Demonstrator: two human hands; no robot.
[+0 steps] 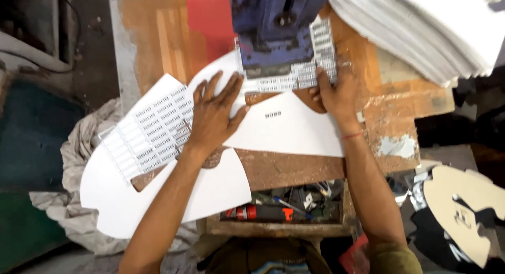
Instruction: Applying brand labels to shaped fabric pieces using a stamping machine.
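L hand [213, 116] flat, fingers [231, 90] spread; R hand [336, 92] palm down, fingers curled, both arms extended.

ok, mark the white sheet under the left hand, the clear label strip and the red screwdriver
white sheet [294, 129], head view, bare middle of the sheet.
clear label strip [152, 134], head view, middle of the strip, left of the left hand.
red screwdriver [260, 213], head view, on its handle, in the tray below the table.

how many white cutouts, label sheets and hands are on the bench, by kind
white cutouts: 2, one under both hands, one lower left
label sheets: 2, one by the left hand, one under the blue press
hands: 2, left hand, right hand
total: 6
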